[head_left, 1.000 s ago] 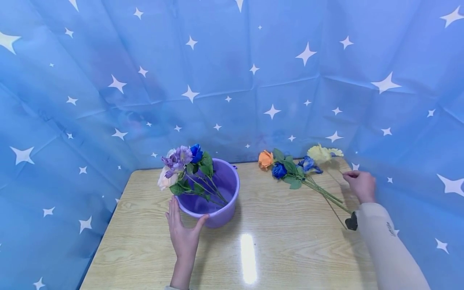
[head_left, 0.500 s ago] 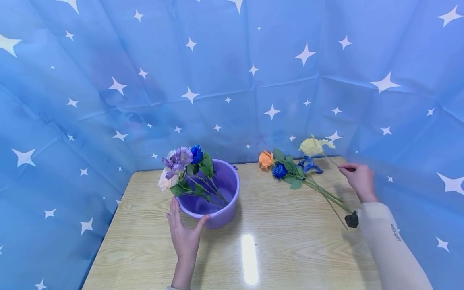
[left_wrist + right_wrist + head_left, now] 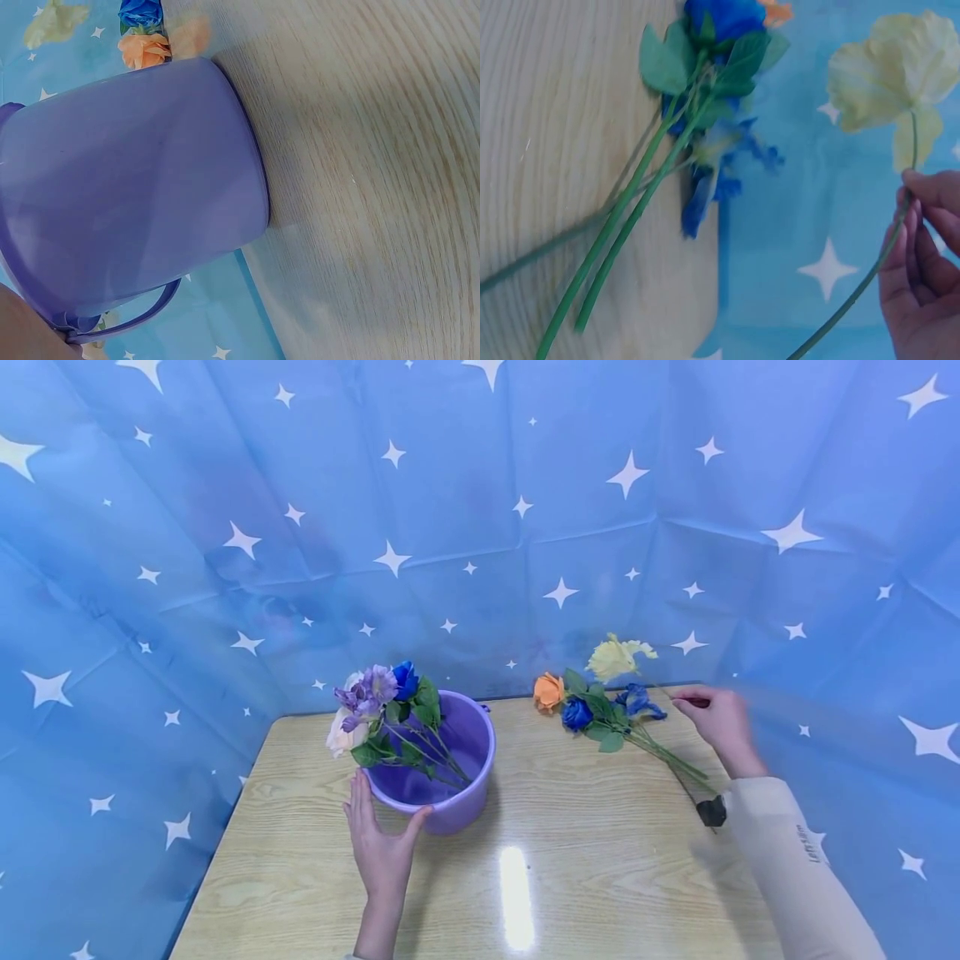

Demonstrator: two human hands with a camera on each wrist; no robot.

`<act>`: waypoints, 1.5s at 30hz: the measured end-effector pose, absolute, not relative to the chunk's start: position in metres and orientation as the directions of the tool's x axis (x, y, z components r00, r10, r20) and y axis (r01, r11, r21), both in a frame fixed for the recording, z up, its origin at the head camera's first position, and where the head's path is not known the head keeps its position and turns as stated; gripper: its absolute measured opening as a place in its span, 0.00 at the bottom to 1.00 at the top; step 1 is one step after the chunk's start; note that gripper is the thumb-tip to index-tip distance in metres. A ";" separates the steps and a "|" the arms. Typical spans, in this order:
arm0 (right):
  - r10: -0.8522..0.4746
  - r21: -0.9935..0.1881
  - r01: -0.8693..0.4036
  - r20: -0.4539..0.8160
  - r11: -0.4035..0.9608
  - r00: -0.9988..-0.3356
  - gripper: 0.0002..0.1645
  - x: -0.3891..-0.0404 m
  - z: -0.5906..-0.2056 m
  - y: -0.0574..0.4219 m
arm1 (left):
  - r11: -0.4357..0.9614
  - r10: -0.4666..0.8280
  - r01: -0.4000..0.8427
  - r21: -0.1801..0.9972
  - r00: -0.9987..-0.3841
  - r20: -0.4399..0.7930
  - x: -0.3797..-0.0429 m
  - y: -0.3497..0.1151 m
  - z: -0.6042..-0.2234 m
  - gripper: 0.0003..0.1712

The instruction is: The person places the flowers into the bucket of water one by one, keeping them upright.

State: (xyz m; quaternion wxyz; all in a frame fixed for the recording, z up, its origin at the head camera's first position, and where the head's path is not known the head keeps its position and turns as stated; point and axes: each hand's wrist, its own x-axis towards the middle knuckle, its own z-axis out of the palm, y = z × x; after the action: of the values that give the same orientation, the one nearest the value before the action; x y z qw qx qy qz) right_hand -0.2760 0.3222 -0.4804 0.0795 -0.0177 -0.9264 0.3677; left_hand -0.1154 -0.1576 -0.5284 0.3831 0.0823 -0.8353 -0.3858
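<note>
A purple bucket [image 3: 457, 810] stands on the table, with a purple flower [image 3: 367, 689], a blue rose [image 3: 406, 680] and a pale pink rose [image 3: 345, 735] leaning out over its left rim. My left hand [image 3: 381, 843] rests against the near-left rim, fingers straight and thumb spread. At the right, my right hand [image 3: 716, 722] pinches the thin stem of a yellow flower [image 3: 613, 658] just below its head, held above the table. In the right wrist view the stem [image 3: 847, 304] trails down from the fingertips [image 3: 911, 180].
On the table [image 3: 600, 860] at the back right lie an orange rose [image 3: 548, 692], a dark blue rose [image 3: 577, 713] and a blue flower [image 3: 640, 701], stems toward the right arm. A blue star-patterned cloth [image 3: 480, 527] hangs behind. A black object [image 3: 711, 812] sits by the right cuff.
My right hand has lifted the yellow flower from the table and moved it left, over the other lying flowers. The left hand and the bucket stay in place.
</note>
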 end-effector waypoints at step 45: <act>-0.159 -0.718 -0.281 0.234 0.637 -0.959 0.10 -0.281 -0.445 0.187 | 0.681 -0.442 0.148 0.717 -0.698 0.563 -0.116 -0.158 -0.527 0.66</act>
State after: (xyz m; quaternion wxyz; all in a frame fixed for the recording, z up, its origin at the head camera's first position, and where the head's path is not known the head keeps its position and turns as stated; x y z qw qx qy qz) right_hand -0.2806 0.1870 -0.4446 0.0746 0.1220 -0.9015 0.4085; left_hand -0.1156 -0.1579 -0.5273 0.3785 0.0880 -0.8349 -0.3898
